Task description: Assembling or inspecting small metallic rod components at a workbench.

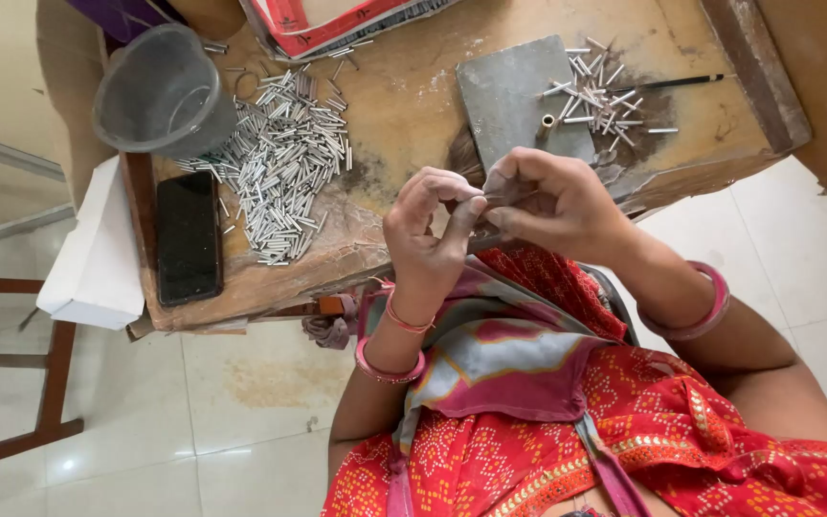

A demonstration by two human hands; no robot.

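Over the front edge of a worn wooden bench [404,105], my left hand [428,230] and my right hand [562,201] meet fingertip to fingertip. Between them they pinch a small thin metal piece [507,199], mostly hidden by the fingers. A large heap of short silver metal tubes [289,163] lies on the bench to the left of my hands. A smaller scatter of the same tubes [600,96] lies beyond my right hand, partly on a grey slab [504,91]. A thin black stick [681,82] rests beside that scatter.
A grey plastic cup [160,91] lies tipped at the bench's far left. A black phone [187,237] lies face up near a white box [98,249]. A red and white box [327,19] sits at the back. A wooden frame [50,383] stands on the tiled floor.
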